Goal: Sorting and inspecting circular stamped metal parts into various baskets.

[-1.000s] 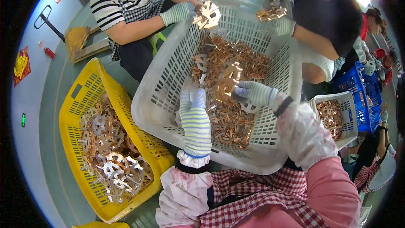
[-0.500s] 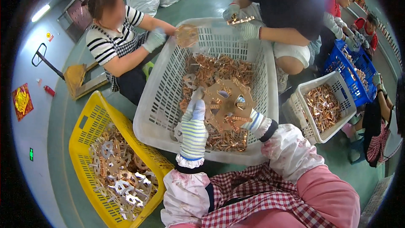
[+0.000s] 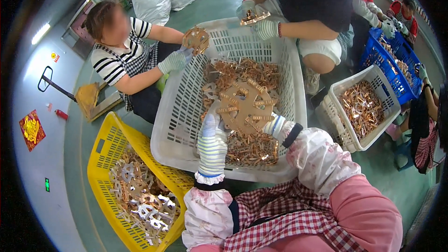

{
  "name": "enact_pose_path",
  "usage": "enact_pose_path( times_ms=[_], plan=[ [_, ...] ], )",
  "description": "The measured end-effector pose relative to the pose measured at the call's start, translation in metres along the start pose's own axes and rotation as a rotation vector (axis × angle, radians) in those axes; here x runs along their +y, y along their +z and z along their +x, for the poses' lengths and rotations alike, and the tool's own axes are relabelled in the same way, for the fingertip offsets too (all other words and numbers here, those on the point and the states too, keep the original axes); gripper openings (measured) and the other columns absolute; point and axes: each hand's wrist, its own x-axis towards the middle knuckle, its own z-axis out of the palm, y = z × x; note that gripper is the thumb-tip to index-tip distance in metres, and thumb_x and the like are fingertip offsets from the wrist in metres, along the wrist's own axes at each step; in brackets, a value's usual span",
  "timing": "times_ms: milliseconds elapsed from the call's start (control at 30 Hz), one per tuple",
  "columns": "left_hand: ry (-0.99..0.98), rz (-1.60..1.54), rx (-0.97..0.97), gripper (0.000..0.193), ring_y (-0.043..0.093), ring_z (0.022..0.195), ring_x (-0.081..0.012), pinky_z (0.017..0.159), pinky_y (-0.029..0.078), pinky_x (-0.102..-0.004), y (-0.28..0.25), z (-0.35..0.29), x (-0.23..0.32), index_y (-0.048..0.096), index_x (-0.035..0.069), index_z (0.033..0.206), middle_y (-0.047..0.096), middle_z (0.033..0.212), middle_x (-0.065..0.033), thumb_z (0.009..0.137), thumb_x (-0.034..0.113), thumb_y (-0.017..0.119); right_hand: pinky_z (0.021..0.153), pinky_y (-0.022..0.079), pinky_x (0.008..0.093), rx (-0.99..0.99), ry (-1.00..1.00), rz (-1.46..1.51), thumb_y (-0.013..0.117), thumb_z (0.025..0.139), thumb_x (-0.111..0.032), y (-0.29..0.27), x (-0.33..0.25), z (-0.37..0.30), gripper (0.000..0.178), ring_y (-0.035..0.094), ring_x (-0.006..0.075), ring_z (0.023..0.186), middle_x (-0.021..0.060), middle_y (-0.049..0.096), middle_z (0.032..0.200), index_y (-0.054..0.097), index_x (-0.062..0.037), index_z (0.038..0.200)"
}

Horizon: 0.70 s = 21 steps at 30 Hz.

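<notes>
L hand (image 3: 212, 135) clamped on left edge of copper-coloured plate (image 3: 245, 107), above loose pieces (image 3: 256, 149) in white crate (image 3: 261, 173); R hand (image 3: 278, 126) at lower right edge, fingers hidden, grip can't tell. Step's prob. handling one plate; next move likely needs steady two-sided support.

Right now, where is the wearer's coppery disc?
Near the head view's middle, the coppery disc is held between the left hand and right hand, above loose pieces in the large white basket.
</notes>
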Motion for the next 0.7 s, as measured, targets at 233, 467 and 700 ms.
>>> enact_pose_path(
  times_ms=[233,467,700],
  plan=[
    [0.414,0.863,0.013,0.034,0.057,0.101,-0.0182,0.088,0.048,-0.0324,-0.055,0.006,-0.023,0.054,0.007,0.13,0.059,0.119,-0.0074,0.096,0.012,0.051,0.101,0.045,0.0399,-0.103,0.059,0.445,0.06,0.092,-0.024,-0.002,0.0,-0.043,0.05,0.052,0.0232,0.119,0.0092,0.05,0.136,0.044,-0.011,0.137],
    [0.894,1.313,-0.086,0.041,0.06,0.084,-0.0253,0.076,0.05,-0.0324,-0.044,0.004,-0.013,0.059,0.007,0.122,0.064,0.109,-0.0133,0.085,-0.008,0.052,0.101,0.045,0.0396,-0.188,0.121,0.874,0.054,0.095,-0.027,0.005,-0.012,0.006,0.048,0.051,0.0233,0.119,0.0097,0.048,0.137,0.041,-0.0112,0.138],
    [0.333,0.644,-0.024,0.034,0.058,0.106,-0.0213,0.096,0.044,-0.0341,-0.033,0.003,-0.01,0.056,0.001,0.126,0.061,0.121,-0.0109,0.092,0.002,0.051,0.101,0.046,0.0393,-0.298,0.187,1.301,0.049,0.098,-0.03,0.015,-0.016,0.006,0.046,0.051,0.0233,0.119,0.0101,0.046,0.138,0.039,-0.0115,0.139]
  ],
)
